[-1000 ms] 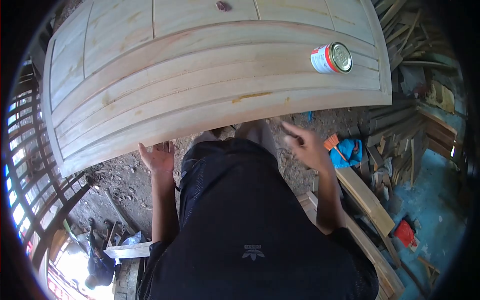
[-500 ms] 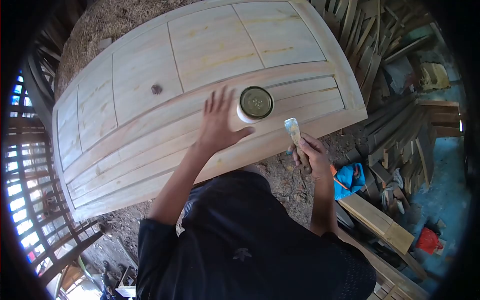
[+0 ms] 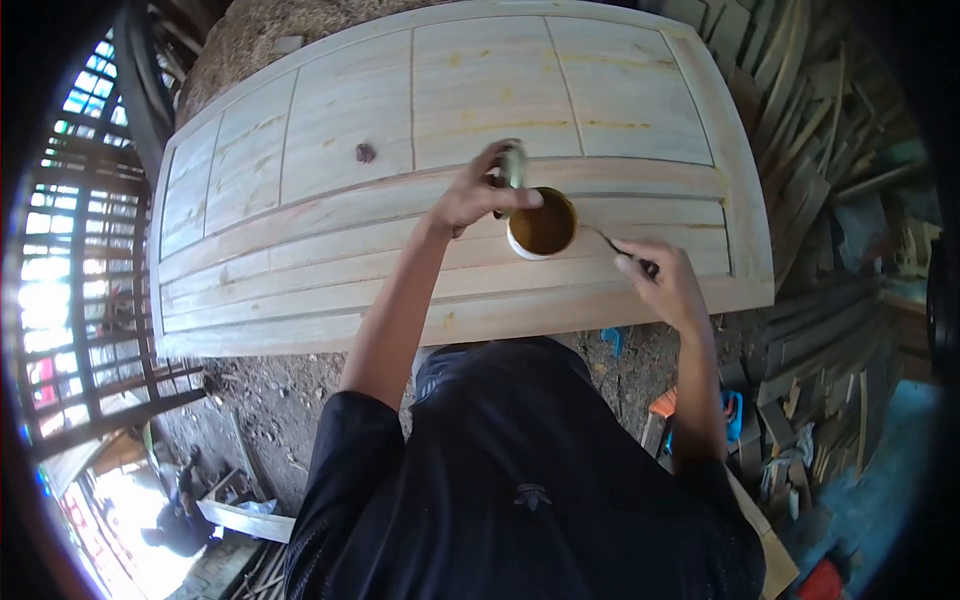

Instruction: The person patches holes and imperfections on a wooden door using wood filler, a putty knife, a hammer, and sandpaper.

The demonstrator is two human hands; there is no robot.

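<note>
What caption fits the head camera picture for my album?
Left hand holding a round metal lid beside an open white can of brown paste.

The left hand [image 3: 478, 197] holds a lid [image 3: 514, 165] on edge beside the open can [image 3: 542, 228], thumb over the can's rim. The right hand [image 3: 668, 280] grips a scraper [image 3: 604, 239], its tip near the can. The can, brown inside, stands on a wooden panel [image 3: 310, 245]; a dark lump [image 3: 365, 153] lies farther left.

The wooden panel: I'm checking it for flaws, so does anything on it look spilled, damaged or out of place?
Yellow-brown streaks mark the panel, uneven against its pale wood; whether spill or filler, I can't tell. A small dark lump lies left of the open tin, looking stray.
</note>
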